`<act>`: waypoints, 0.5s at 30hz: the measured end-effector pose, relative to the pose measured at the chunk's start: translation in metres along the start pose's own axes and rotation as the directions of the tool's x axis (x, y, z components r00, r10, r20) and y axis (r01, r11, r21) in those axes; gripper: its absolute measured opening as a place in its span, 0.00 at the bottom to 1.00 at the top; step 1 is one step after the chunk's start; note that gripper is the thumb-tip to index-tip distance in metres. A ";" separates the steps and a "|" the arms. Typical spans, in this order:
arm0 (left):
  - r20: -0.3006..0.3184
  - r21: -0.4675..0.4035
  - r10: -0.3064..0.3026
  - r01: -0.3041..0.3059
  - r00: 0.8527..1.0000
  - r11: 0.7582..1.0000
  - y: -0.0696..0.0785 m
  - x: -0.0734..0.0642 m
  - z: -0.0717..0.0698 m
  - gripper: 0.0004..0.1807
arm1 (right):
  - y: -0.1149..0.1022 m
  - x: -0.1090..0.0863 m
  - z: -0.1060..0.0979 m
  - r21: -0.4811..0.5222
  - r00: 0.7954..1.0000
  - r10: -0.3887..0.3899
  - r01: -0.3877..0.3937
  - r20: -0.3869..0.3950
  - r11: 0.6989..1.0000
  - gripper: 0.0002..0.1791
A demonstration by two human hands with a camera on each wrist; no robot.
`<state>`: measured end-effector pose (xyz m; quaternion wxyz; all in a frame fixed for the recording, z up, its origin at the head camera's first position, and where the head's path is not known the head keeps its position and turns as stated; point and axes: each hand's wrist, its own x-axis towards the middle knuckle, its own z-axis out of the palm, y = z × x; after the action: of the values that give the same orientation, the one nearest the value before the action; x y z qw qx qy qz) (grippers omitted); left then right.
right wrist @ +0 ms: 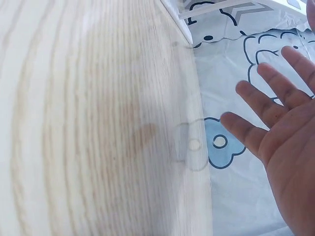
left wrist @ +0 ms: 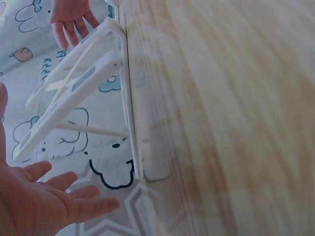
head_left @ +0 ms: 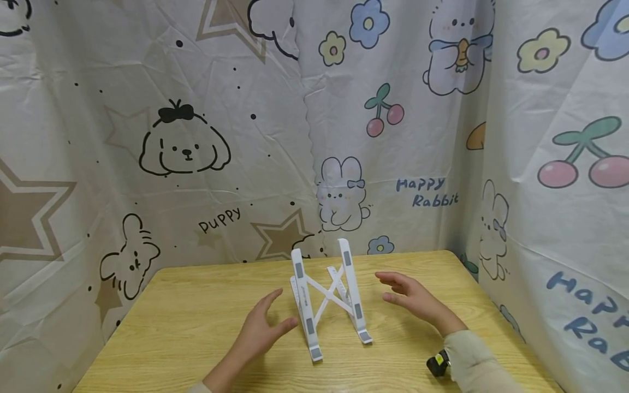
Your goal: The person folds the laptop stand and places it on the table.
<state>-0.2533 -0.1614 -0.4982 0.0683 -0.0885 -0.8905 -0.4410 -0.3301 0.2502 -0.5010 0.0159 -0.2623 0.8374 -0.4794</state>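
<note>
A white folding laptop stand (head_left: 328,295) with grey pads and crossed braces stands unfolded on the wooden table, its two sloping arms raised toward the back. My left hand (head_left: 259,331) is just left of it, fingers spread and thumb near the front arm, holding nothing. On the other side, my right hand (head_left: 416,299) hovers apart from the stand with its fingers extended toward it. The left wrist view shows the stand (left wrist: 74,91) side-on between both hands. In the right wrist view, the palm of my right hand (right wrist: 290,132) faces the camera, and only a corner of the stand shows.
The stand rests on a light wooden table (head_left: 196,305). A small black device (head_left: 437,363) with a yellow-green mark is at my right wrist. Printed curtains (head_left: 275,136) with puppies, rabbits and flowers hang behind the table and along both sides.
</note>
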 end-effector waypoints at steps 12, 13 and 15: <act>0.008 -0.147 -0.015 0.016 1.000 0.989 0.009 0.002 0.011 0.41 | 0.001 0.010 0.006 0.166 0.997 -0.034 0.022 0.071 0.986 0.31; 0.009 -0.161 -0.021 0.022 1.000 0.987 0.008 0.002 0.012 0.41 | 0.002 0.011 0.007 0.180 0.997 -0.031 0.017 0.076 0.984 0.31; 0.013 -0.191 -0.036 0.038 0.999 0.981 0.008 0.003 0.014 0.40 | 0.003 0.012 0.009 0.199 0.996 -0.025 0.008 0.083 0.980 0.32</act>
<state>-0.2547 -0.1457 -0.4999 0.0472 -0.0801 -0.8458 -0.5254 -0.3396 0.2384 -0.5054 0.0736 -0.2863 0.7817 -0.5492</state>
